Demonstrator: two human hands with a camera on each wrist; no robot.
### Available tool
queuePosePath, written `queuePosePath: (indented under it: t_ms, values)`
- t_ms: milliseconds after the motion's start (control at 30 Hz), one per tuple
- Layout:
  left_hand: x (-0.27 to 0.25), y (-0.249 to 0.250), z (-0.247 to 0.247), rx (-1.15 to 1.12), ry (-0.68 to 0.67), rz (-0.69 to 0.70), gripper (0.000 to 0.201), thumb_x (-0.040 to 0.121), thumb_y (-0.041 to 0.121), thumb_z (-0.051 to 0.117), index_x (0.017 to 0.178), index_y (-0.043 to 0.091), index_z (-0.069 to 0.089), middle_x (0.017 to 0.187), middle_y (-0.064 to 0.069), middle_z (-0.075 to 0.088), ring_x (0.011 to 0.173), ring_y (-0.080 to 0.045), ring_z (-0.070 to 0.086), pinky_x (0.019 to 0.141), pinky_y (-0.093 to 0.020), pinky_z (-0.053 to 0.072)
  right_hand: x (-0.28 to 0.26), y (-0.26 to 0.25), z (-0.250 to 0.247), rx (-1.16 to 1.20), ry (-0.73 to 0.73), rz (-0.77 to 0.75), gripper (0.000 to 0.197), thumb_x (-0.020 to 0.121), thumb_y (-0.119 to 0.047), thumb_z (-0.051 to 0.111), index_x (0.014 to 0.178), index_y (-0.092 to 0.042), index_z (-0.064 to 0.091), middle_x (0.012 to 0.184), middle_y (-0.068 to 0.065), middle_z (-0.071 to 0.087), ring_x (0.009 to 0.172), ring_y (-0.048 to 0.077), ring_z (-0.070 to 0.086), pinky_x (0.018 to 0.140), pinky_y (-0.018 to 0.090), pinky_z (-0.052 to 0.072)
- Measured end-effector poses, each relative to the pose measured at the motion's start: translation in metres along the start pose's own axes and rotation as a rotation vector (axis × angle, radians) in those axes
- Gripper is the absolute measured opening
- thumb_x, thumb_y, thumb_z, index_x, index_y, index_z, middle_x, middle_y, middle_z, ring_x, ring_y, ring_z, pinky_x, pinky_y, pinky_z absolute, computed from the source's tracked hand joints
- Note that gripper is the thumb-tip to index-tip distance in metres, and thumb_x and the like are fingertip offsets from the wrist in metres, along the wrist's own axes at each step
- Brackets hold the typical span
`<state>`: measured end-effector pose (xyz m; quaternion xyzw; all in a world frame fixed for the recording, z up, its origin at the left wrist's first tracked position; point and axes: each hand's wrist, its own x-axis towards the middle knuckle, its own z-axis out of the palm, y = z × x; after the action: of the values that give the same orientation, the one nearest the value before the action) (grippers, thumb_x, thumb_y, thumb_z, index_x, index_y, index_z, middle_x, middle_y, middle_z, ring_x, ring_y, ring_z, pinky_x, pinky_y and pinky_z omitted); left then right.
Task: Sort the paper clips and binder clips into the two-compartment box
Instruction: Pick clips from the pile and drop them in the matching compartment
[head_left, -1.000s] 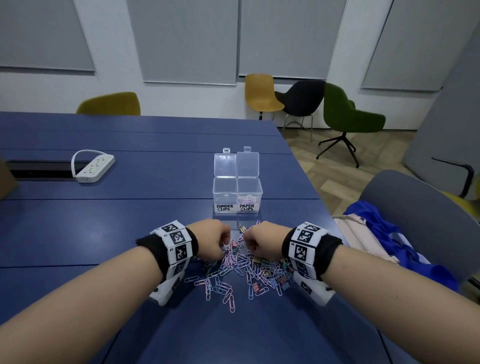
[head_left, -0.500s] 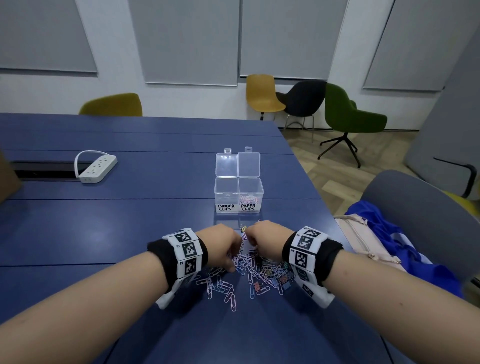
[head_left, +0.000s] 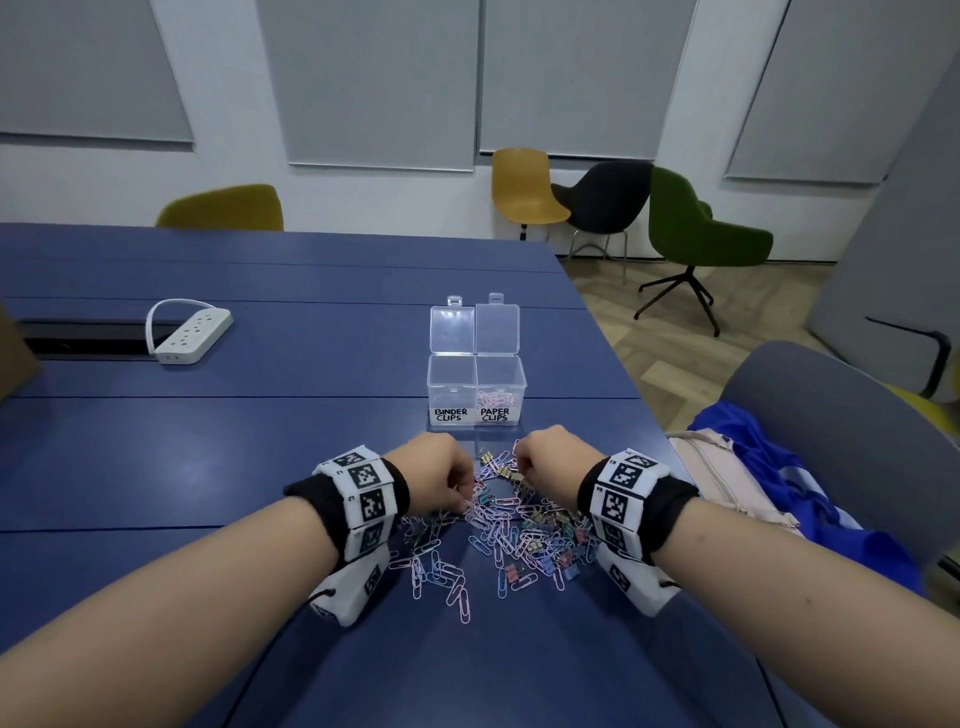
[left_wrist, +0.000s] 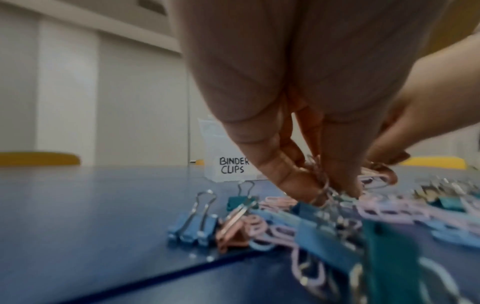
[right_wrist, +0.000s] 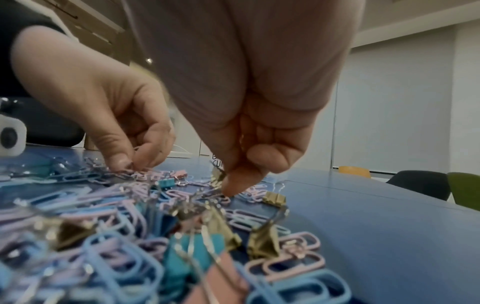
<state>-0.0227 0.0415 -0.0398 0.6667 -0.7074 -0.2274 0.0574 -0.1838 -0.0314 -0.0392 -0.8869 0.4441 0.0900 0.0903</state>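
A heap of pastel paper clips and small binder clips (head_left: 498, 530) lies on the blue table. Behind it stands the clear two-compartment box (head_left: 475, 389) with both lids up. The side labelled BINDER CLIPS (left_wrist: 233, 167) looks empty, and the PAPER CLIPS side holds a few pink clips (head_left: 496, 399). My left hand (head_left: 465, 501) reaches down into the heap's far left and pinches pink paper clips (left_wrist: 320, 181). My right hand (head_left: 519, 467) is curled at the heap's far edge, fingertips (right_wrist: 231, 185) down among the clips, with pink paper clips (left_wrist: 378, 174) pinched in them.
A white power strip (head_left: 195, 332) lies far left beside a cable slot. To the right, off the table's edge, a grey chair (head_left: 831, 415) holds a beige bag (head_left: 722, 483) and blue cloth. More chairs stand near the back wall.
Both hands stay at the far side of the heap. The left hand's fingers have dipped lower into the clips, and the right hand has shifted slightly toward the box.
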Motion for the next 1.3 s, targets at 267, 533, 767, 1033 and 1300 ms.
queuePosePath:
  t_ms: [267,533,767,1033,1300]
  values:
    - [-0.005,-0.025,-0.014,-0.459,-0.022,-0.186,0.014,0.083,0.004,0.069,0.076,0.013,0.061,0.068,-0.002,0.066,0.052,-0.011,0.062,0.057,-0.024,0.056,-0.008,-0.006,-0.004,0.01,0.022,-0.025,0.04,0.084,0.012,0.04,0.111,-0.006,0.064,0.114,0.016,0.063,0.1,0.033,0.062,0.084,0.036,0.051]
    - [-0.013,-0.036,-0.011,-0.926,-0.132,-0.317,0.019,0.091,-0.009,0.05,0.078,0.003,0.055,0.068,-0.013,0.063,0.05,-0.012,0.063,0.051,-0.019,0.054,-0.006,-0.01,-0.008,0.0,0.017,-0.008,0.036,0.082,0.012,0.042,0.103,-0.005,0.066,0.111,0.015,0.065,0.1,0.032,0.062,0.081,0.035,0.05]
    - [-0.018,-0.038,-0.013,-1.237,-0.145,-0.351,0.027,0.088,-0.012,0.038,0.074,0.008,0.05,0.069,-0.013,0.056,0.05,-0.015,0.052,0.043,-0.02,0.047,-0.018,-0.018,-0.006,0.087,-0.02,-0.159,0.023,0.088,-0.006,0.05,0.106,-0.01,0.065,0.112,0.008,0.065,0.101,0.025,0.061,0.079,0.028,0.048]
    - [-0.023,-0.027,-0.015,-1.308,-0.201,-0.372,0.011,0.07,0.008,0.038,0.064,0.009,0.048,0.066,-0.009,0.051,0.05,-0.017,0.042,0.039,-0.018,0.034,-0.02,-0.03,0.013,-0.074,-0.08,-0.24,0.029,0.082,-0.025,0.068,0.104,-0.01,0.056,0.109,0.013,0.058,0.101,0.03,0.057,0.086,0.043,0.052]
    - [-0.025,-0.019,-0.003,-1.147,-0.18,-0.4,0.022,0.098,0.01,0.045,0.078,0.01,0.056,0.06,0.0,0.048,0.046,-0.006,0.046,0.035,-0.013,0.034,-0.02,-0.039,0.012,-0.008,-0.067,-0.214,0.019,0.084,-0.001,0.054,0.1,-0.005,0.064,0.103,0.016,0.067,0.097,0.032,0.062,0.082,0.036,0.053]
